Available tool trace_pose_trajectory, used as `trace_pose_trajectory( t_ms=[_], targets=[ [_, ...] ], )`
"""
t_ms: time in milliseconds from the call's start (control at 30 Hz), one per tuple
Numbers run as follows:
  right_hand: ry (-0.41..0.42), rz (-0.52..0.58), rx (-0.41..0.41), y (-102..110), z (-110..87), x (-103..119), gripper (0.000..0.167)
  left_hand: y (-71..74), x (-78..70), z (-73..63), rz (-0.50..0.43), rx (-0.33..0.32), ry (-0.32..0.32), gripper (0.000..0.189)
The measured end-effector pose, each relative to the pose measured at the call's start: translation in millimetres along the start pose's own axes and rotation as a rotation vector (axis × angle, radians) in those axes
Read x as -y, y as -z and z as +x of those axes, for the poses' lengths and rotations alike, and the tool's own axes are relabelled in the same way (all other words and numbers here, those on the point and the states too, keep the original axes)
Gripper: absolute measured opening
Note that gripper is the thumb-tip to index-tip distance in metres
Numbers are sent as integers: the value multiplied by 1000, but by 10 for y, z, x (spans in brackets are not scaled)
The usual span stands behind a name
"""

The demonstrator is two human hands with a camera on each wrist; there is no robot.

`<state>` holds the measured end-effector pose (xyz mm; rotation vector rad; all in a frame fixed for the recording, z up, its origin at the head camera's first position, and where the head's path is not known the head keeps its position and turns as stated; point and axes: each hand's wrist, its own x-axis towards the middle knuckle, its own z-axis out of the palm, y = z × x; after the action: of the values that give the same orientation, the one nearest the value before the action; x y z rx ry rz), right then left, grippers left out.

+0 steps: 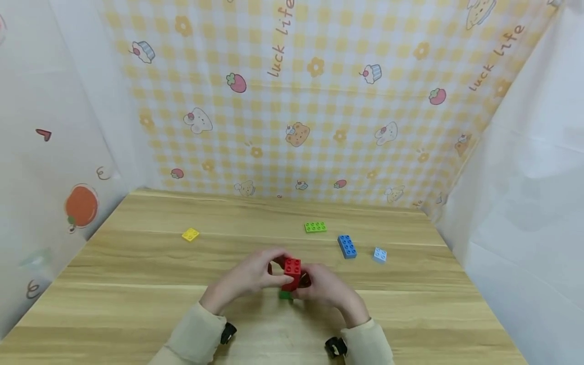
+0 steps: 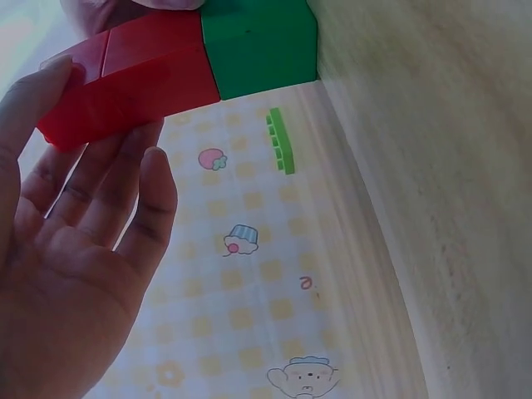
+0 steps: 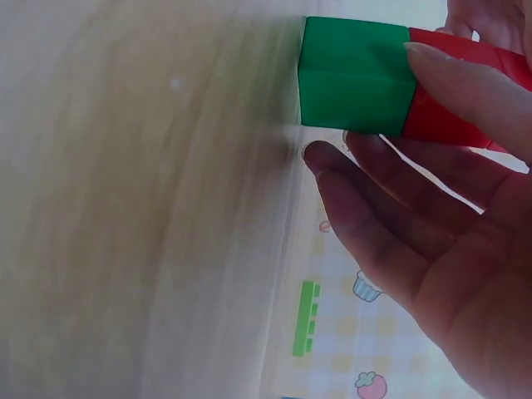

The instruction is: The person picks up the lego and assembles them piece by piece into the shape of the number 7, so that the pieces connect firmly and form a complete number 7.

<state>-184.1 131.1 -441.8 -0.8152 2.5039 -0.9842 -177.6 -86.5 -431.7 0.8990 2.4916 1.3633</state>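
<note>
From my end the table (image 1: 114, 304) fills most of the lower head view, its back edge running along the checked cloth (image 1: 264, 111), the white side cloths (image 1: 524, 162) bounding it left and right; the near edge is out of my sight. The left grip (image 1: 248, 276) pinches the upper part of the stack, thumb on one side, fingers behind. The right grip (image 1: 326, 286) pinches lower down, its thumb at the seam where red meets green. Between them, near the middle of the table, the stack is upright: two red bricks (image 1: 294, 272) above a green brick (image 3: 357, 75), whose base touches the wood or sits just off it; I can't tell which.

I judge the step in hand to be seating red on green; next I'd want studs square and a straight, even push down. I have room to lift or part the grips sideways: the blue brick (image 1: 347, 247), lime plate (image 1: 316, 227), light-blue brick (image 1: 380, 254) and yellow plate (image 1: 190, 234) all lie farther back, apart from the fingers.
</note>
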Motion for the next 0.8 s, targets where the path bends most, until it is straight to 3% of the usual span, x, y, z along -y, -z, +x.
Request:
trace_pose_trajectory(
  t_ms=[267, 800],
  targets=[
    [7, 32, 26, 102, -61, -33, 27, -17, 8, -2, -7, -12, 1, 25],
    [12, 99, -68, 304, -172, -221, 35, -52, -12, -38, -12, -48, 36, 29]
  ],
)
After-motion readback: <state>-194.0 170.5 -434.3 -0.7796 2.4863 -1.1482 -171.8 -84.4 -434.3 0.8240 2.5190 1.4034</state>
